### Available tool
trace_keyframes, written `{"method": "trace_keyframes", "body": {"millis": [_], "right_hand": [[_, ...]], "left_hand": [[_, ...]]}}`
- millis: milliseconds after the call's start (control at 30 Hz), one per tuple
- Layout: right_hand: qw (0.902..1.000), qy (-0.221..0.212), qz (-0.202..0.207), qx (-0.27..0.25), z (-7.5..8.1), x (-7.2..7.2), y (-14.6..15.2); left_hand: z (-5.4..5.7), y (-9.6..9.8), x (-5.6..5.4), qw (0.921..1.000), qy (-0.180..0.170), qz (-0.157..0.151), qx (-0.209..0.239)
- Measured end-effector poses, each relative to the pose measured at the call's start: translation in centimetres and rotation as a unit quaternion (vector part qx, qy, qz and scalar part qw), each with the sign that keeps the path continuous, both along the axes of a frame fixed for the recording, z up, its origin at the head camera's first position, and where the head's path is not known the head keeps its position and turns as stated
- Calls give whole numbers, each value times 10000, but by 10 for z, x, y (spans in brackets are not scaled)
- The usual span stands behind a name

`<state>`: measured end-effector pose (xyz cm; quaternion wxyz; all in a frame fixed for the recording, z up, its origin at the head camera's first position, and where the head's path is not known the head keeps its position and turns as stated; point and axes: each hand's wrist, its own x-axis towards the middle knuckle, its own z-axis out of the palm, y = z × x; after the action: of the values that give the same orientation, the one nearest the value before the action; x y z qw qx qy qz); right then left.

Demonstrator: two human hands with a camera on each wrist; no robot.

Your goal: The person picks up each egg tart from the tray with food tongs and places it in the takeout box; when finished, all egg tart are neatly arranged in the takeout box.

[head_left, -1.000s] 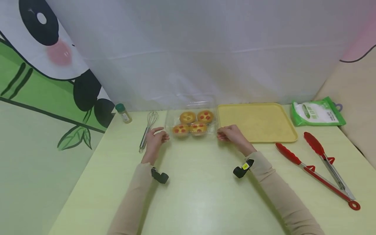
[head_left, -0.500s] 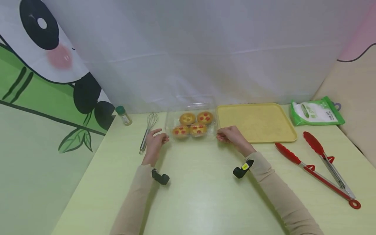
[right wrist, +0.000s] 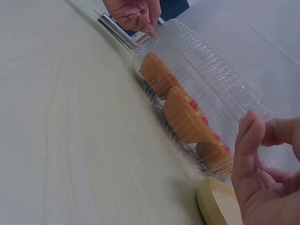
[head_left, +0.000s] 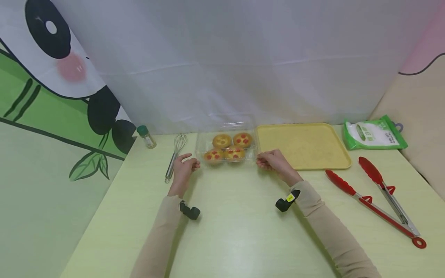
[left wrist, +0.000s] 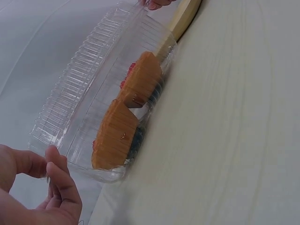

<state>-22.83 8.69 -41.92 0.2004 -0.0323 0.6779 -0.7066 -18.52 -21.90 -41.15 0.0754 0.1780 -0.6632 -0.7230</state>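
A clear plastic food box (head_left: 226, 126) stands at the back middle of the table, with several egg tarts (head_left: 242, 139) inside, most of them dotted red on top. My left hand (head_left: 183, 170) is at its front left corner; in the left wrist view thumb and fingertips (left wrist: 54, 157) pinch the rim there. At the front right corner my right hand (head_left: 276, 162) pinches the rim between thumb and fingers (right wrist: 251, 133). The transparent lid lies over the tarts; whether its edge is fastened I cannot tell.
A metal whisk (head_left: 172, 160) lies beside my left hand, with a green-capped seasoning bottle (head_left: 146, 137) farther left. Right of the box is a yellow tray (head_left: 306, 146). Red-tipped tongs (head_left: 377, 200) lie spread at the right, below a green-and-white packet (head_left: 375, 132).
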Motion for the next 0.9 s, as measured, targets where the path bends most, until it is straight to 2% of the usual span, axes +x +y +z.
{"method": "trace_keyframes", "body": {"millis": [367,567,767,900], "right_hand": [[10000,27,52,24,1,-1,1],[9998,57,55,202,-1,0,0],[9959,235,184,851,3,1,-3],[9850,591,320,1589,7,3,1]], "left_hand": [[-3,0,-2,10000,22,-40,43],[-3,-1,-2,9999,-59,-119,-81],[-1,-5,0,9992,-159,-276,-234],[0,-8,3,9969,-270,-428,-608]]}}
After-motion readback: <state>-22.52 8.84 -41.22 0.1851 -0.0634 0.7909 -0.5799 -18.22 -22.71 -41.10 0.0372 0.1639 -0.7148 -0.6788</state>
